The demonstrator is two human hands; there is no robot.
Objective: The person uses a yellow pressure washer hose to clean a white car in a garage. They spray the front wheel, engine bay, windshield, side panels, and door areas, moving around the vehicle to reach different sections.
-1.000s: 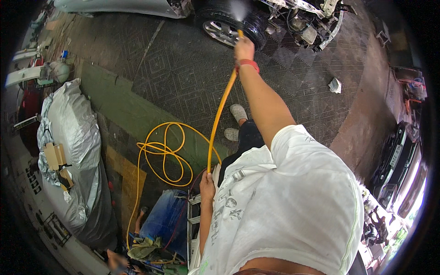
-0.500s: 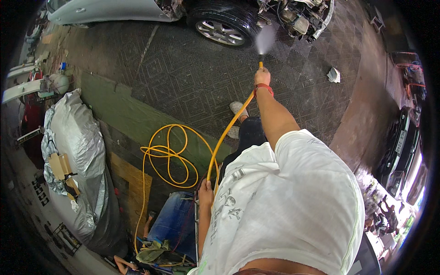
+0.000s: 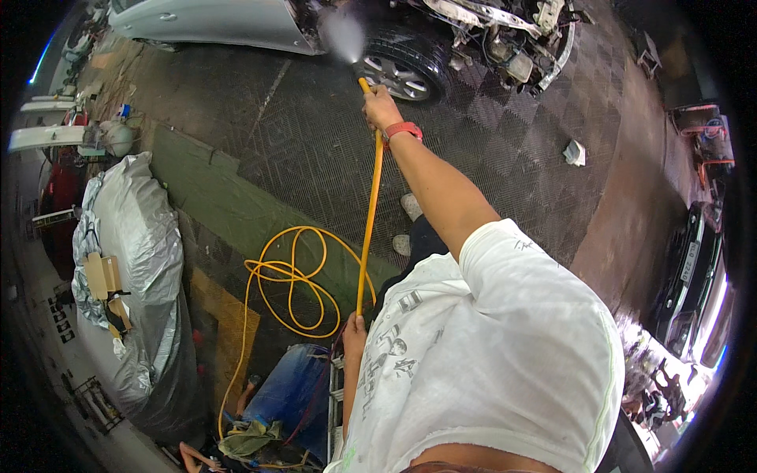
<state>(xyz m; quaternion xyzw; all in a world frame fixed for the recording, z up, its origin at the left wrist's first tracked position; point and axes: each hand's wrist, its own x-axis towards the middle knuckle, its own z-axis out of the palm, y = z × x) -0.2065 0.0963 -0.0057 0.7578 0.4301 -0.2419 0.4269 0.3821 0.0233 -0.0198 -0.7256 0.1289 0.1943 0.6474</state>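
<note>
My right hand (image 3: 382,109), with a red watch on its wrist, is stretched forward and closed around the front end of a yellow hose (image 3: 371,213). A white fan of water spray (image 3: 342,35) leaves the hose's tip toward the rear edge of a car's wheel (image 3: 398,75) and the body beside it. Lower down, near my left side, my left hand (image 3: 355,327) is wrapped round the same hose. From there it runs into loose loops on the floor.
The silver car (image 3: 229,24) has its front stripped, with bare parts (image 3: 512,51) showing. A crumpled white piece (image 3: 575,153) lies on the dark grid floor. A silver-covered object (image 3: 138,236) and a blue barrel (image 3: 288,390) stand on the left; a dark car (image 3: 686,276) is at right.
My right hand has swung left and slightly forward with the hose end. The spray has shifted from the wheel's right side to its left. My left hand stays on the hose.
</note>
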